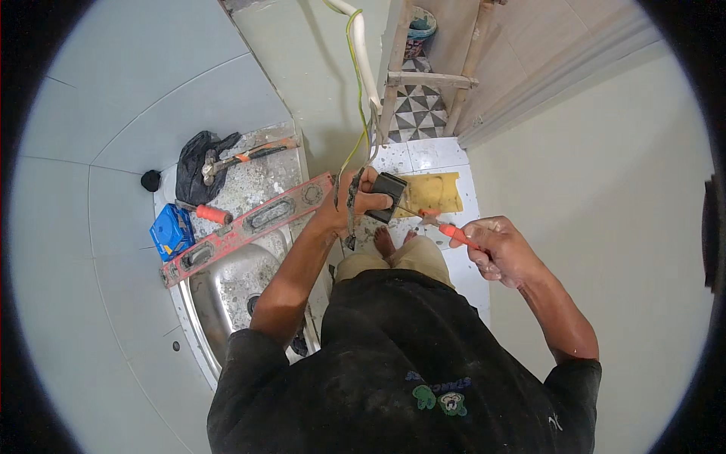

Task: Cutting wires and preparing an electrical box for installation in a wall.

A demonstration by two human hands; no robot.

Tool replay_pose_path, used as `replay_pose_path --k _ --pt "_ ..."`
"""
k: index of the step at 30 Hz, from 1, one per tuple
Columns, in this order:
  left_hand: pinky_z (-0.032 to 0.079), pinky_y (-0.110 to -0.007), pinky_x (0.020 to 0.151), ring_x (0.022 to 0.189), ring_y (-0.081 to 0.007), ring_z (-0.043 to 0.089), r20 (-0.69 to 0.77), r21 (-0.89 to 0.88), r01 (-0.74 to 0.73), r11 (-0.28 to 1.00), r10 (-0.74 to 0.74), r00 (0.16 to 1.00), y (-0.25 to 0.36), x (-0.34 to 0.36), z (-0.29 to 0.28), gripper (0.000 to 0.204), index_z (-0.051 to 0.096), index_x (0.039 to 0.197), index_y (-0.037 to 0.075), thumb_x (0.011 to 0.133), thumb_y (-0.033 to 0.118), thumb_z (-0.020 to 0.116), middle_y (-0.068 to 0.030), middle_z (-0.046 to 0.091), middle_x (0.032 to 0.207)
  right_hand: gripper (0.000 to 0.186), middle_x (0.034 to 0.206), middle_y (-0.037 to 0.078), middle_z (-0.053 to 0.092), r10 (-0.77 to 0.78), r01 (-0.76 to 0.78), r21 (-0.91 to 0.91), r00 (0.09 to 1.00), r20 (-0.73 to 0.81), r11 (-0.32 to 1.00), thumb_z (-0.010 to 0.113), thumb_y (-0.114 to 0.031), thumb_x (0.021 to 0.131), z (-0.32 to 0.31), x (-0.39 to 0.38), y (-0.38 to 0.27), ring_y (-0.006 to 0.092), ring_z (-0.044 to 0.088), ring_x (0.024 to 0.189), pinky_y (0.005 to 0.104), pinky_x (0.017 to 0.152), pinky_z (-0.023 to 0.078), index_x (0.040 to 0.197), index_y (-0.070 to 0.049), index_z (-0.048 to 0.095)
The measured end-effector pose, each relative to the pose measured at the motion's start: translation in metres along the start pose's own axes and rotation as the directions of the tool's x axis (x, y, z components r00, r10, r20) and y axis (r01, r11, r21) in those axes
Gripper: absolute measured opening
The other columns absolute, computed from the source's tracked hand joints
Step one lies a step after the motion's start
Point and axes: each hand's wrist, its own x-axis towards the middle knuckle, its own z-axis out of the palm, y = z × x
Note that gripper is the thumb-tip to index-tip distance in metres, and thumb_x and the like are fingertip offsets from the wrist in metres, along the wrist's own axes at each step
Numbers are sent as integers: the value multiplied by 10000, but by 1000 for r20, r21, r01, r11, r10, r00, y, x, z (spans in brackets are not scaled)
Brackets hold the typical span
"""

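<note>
Steadying black box (392, 188) between grips: left grip (364, 200) clasped its left side, apparently for bracing; right grip (494, 247) enclosed orange-handled tool (456, 234), shaft directed boxward. White conduit (365, 62) ran beyond left grip.

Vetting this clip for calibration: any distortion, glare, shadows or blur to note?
Head view: black corners, and joints on the tiled wall bow toward the rim; head view: bright reflections on the steel sink; head view: soft shadow beside the white conduit; head view: right hand and orange-handled tool readable, fine edges slightly soft.
</note>
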Motion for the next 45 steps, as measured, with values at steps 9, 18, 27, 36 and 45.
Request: replay_pose_path --k 9,18,27,36,45 --pt "448 -255 590 664 -95 574 -40 31 63 998 -62 997 7 3 -10 247 577 829 31 710 107 780 -28 618 759 233 678 129 544 -795 529 -800 596 114 283 645 -73 834 3 20 42 279 545 551 375 533 466 1064 -44 671" --pt "454 -258 623 692 -104 579 47 61 104 993 -107 993 8 2 -7 258 604 878 16 702 90 778 -34 628 792 254 757 93 557 -916 492 -871 343 209 -15 698 9 757 -12 29 22 265 555 593 368 562 469 999 -68 680" --pt "491 -258 704 769 -113 625 28 -25 122 992 -121 992 23 -13 13 288 623 998 -21 738 45 729 -61 675 864 178 637 37 561 -359 264 -578 932 -55 772 712 -103 808 -22 14 -3 115 467 491 272 491 415 946 0 666" --pt "486 -226 663 726 -64 586 73 131 46 990 -56 996 34 -15 9 238 571 894 36 725 12 738 -19 645 835 122 591 4 490 -3 -38 282 990 142 959 630 -87 859 -19 5 -2 50 361 422 211 369 273 958 -17 615" --pt "447 -239 582 648 -83 567 36 156 80 985 -86 996 28 -6 7 206 582 827 22 710 54 749 -17 619 751 166 650 106 525 -758 576 -816 555 343 53 656 -23 799 5 -4 30 251 498 515 365 510 447 955 -24 597"
